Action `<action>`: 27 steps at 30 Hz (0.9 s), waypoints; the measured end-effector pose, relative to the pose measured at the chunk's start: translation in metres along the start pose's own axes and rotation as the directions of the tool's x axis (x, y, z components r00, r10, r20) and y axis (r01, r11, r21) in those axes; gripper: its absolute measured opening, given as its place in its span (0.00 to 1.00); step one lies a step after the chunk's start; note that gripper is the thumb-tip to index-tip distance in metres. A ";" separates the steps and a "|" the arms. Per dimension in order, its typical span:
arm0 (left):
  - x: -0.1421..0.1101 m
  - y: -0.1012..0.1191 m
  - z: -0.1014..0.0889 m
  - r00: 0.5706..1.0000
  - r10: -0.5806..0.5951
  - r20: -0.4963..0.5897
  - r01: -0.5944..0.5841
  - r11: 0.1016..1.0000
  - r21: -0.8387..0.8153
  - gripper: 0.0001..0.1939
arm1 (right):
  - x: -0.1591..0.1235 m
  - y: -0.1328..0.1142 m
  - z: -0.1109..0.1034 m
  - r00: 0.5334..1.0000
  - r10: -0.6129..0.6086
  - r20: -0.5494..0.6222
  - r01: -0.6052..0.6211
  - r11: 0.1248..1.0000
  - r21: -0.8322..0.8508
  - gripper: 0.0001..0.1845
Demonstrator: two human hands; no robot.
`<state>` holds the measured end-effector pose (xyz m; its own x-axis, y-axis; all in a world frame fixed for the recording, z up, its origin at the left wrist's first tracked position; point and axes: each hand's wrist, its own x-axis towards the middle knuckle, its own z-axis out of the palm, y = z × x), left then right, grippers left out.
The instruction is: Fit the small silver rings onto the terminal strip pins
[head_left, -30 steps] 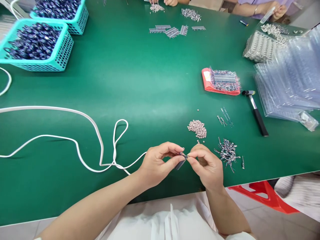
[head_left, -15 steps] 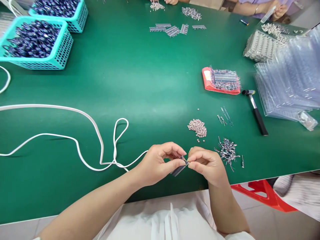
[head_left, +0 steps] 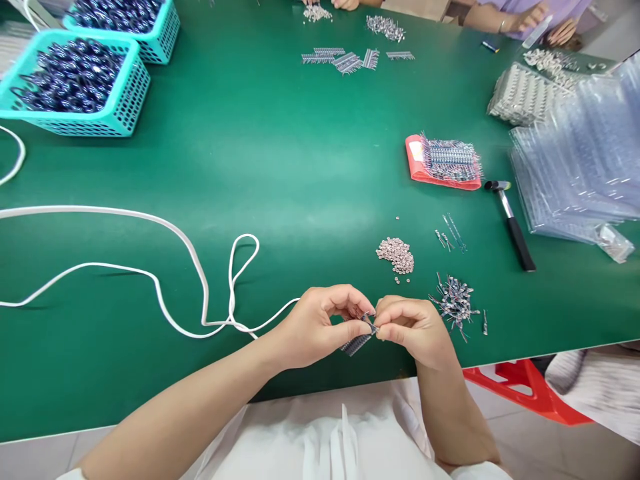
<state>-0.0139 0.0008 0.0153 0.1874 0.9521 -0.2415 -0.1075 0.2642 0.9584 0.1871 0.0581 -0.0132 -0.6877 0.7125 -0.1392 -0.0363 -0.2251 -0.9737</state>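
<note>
My left hand [head_left: 323, 327] pinches a small dark strip with a row of ridges [head_left: 356, 344], its lower part showing below the thumb. Against the strip's right end, my right hand [head_left: 413, 328] has thumb and forefinger pressed together; whatever tiny piece lies between them is too small to make out. Just beyond my hands lies a heap of small pinkish rings [head_left: 396, 255]. A pile of thin dark-and-silver wire-ended pieces [head_left: 455, 300] is to the right of my right hand, with a single one beside it.
A hammer [head_left: 515, 230] and a red band with bristly strips [head_left: 417, 170] lie to the right, near stacked clear plastic trays [head_left: 555, 187]. White cord [head_left: 157, 287] loops at left, below turquoise baskets [head_left: 115, 107] of dark glossy parts. Other people's hands [head_left: 530, 20] are at the far edge.
Both my hands have shifted slightly downward, still pinching at the strip, and more of it shows. At the far right, another person's hands have moved apart and a pale tube now rests on the table.
</note>
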 end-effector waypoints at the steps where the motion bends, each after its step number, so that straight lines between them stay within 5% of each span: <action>1: 0.000 0.000 0.000 1.000 -0.004 0.001 0.004 1.000 0.001 0.06 | 0.000 0.000 0.000 1.000 0.005 0.000 -0.005 1.000 0.000 0.06; 27: 0.000 -0.001 -0.001 0.999 0.011 0.039 -0.014 0.998 0.065 0.05 | 0.000 0.002 -0.001 0.994 0.103 0.022 -0.104 0.993 0.047 0.03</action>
<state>-0.0148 0.0003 0.0147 0.2241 0.9484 -0.2243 -0.0460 0.2402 0.9696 0.1876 0.0579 -0.0150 -0.7035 0.6708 -0.2349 0.0015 -0.3291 -0.9443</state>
